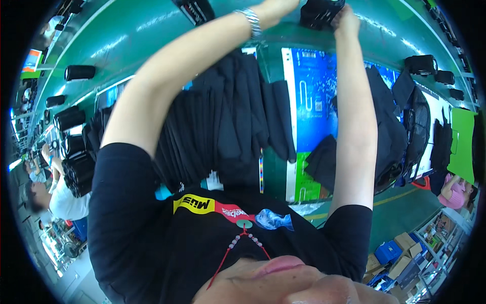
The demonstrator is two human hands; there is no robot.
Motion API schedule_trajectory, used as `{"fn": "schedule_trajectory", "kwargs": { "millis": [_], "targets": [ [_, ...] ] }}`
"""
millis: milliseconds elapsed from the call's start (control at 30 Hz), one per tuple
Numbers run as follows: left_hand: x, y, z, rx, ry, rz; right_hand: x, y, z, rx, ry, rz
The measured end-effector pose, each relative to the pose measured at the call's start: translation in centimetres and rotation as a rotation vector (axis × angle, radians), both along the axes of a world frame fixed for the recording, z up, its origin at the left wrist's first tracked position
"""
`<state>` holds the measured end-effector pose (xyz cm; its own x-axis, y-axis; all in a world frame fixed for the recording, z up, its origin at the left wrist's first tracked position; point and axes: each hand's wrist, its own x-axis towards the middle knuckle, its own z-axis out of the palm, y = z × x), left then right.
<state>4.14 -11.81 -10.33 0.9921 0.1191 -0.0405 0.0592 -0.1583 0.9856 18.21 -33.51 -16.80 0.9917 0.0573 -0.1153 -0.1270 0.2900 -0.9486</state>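
Note:
Both my arms stretch up to the far edge of the view. My right hand (345,21) has its fingers closed against the side of a dark, boxy black object (319,14), which the top edge cuts off. My left hand (277,9), with a silver band at the wrist, is just left of that object. Its fingertips run out of the picture, so their grip is hidden. Below my arms, a row of folded black fabric pieces (217,116) lies on the green table. More loose black fabric (387,121) lies beyond my right forearm.
A blue printed sheet (314,101) lies between the fabric piles. Black cylindrical items stand on the green surface (126,50) at left, one being a cylinder (80,72); another cylinder (421,65) is at right. People sit at both sides. Cardboard boxes (405,243) are at lower right.

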Motion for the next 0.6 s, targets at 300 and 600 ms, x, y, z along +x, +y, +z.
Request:
{"fn": "schedule_trajectory", "kwargs": {
  "millis": [300,600],
  "targets": [
    [-19.3,8.0,8.9,0.001,-0.129,-0.151,-27.0,4.3,7.9,-0.977,-0.510,0.304],
    [-27.2,4.6,9.3,-0.061,-0.123,-0.281,-34.5,3.6,15.3,-0.407,-0.172,0.239]
  ]
}}
